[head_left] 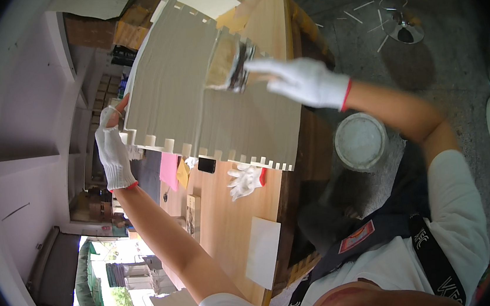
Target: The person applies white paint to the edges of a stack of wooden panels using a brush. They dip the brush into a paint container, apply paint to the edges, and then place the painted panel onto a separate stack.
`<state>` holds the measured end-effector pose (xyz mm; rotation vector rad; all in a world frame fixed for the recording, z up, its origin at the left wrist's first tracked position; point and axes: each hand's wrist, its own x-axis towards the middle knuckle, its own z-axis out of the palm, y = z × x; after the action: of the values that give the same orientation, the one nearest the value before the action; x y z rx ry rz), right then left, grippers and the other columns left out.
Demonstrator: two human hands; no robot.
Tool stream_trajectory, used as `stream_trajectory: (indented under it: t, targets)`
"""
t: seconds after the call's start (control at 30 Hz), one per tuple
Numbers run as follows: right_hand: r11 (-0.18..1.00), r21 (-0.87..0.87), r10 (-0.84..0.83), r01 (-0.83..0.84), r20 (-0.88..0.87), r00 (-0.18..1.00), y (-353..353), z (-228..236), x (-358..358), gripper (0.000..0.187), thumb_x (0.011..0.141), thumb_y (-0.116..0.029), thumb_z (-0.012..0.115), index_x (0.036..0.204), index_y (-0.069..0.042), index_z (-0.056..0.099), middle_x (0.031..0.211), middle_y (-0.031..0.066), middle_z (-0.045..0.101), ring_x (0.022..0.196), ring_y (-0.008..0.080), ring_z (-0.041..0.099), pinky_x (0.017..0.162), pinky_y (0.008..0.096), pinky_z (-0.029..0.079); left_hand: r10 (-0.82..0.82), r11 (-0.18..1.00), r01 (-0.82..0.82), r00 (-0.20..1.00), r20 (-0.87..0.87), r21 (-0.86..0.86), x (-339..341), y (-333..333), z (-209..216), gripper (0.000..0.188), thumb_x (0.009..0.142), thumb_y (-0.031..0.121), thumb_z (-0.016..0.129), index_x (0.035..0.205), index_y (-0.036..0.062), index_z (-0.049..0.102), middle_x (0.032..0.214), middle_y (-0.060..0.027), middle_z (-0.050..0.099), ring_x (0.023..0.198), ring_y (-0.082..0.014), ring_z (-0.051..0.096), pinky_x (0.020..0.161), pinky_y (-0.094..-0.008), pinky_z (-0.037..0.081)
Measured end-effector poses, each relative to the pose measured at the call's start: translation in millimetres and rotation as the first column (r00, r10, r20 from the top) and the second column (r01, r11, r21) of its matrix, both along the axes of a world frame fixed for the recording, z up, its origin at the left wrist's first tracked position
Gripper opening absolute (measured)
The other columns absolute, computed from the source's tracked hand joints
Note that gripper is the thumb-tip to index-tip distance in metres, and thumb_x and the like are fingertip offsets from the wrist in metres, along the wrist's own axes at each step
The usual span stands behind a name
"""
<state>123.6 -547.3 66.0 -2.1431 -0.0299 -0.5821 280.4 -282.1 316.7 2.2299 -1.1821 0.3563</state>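
Note:
A large grey panel (161, 78) with faint grain lines and notched edges lies over the wooden table. My right hand (306, 81), in a white glove with a red cuff, grips the handle of a wide brush (239, 66); both are slightly blurred. Pale bristles point left at the panel's surface, near a line running along it; whether they touch cannot be told. My left hand (114, 146), gloved the same way with bare fingertips showing, holds the panel's left edge. Some of its fingers are hidden by the edge.
On the wooden table (217, 206) lie a spare white glove (245, 180), a black phone (206, 165), pink paper (169, 170) and a white sheet (264, 251). A round white bucket (360, 140) stands at my right. Beyond it are a shiny metal object (407, 30) and white floor scraps.

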Motion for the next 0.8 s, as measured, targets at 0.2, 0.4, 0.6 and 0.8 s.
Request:
stream_trajectory:
  t: [0.2, 0.4, 0.6, 0.8]
  targets:
    - [0.984, 0.153, 0.086, -0.088, 0.017, 0.996, 70, -130, -25, 0.055, 0.097, -0.014, 0.053, 0.149, -0.020, 0.036, 0.130, 0.0143, 0.061, 0.104, 0.0294, 0.066, 0.090, 0.0360, 0.051, 0.053, 0.999, -0.053, 0.997, -0.050, -0.003, -6, -3, 7, 0.045, 0.100, 0.031, 0.042, 0.123, 0.0042, 0.069, 0.112, -0.0029, 0.062, 0.111, -0.0174, 0.052, 0.111, -0.0344, 0.027]
    - [0.974, 0.172, 0.064, -0.150, 0.425, 0.903, 65, -24, -22, 0.049, 0.095, -0.008, 0.059, 0.143, -0.009, 0.046, 0.126, 0.0115, 0.065, 0.107, 0.0269, 0.068, 0.089, 0.0327, 0.053, -0.009, 0.999, 0.002, 0.990, -0.137, -0.049, 8, 11, 0, 0.043, 0.098, 0.027, 0.042, 0.122, 0.0046, 0.070, 0.107, -0.0027, 0.061, 0.102, -0.0149, 0.053, 0.099, -0.0286, 0.035]
    - [0.979, -0.203, 0.052, -0.016, 0.172, 0.984, 68, -55, -7, 0.054, 0.095, -0.013, 0.055, 0.145, -0.029, 0.042, 0.118, 0.0076, 0.068, 0.087, 0.0316, 0.070, 0.072, 0.0385, 0.057, -0.043, 0.998, 0.041, 0.998, -0.041, -0.041, 3, -3, 7, 0.042, 0.097, 0.022, 0.040, 0.121, 0.0052, 0.071, 0.105, -0.0020, 0.060, 0.097, -0.0133, 0.053, 0.094, -0.0269, 0.036]
    - [0.995, -0.094, 0.020, 0.028, 0.475, 0.880, 4, -31, -16, 0.056, 0.096, -0.011, 0.053, 0.148, -0.025, 0.037, 0.134, 0.0106, 0.060, 0.110, 0.0307, 0.066, 0.089, 0.0385, 0.054, -0.037, 0.999, 0.035, 0.996, -0.080, -0.034, 8, 3, 8, 0.042, 0.096, 0.020, 0.040, 0.121, 0.0050, 0.071, 0.103, -0.0009, 0.060, 0.094, -0.0113, 0.053, 0.090, -0.0249, 0.037]
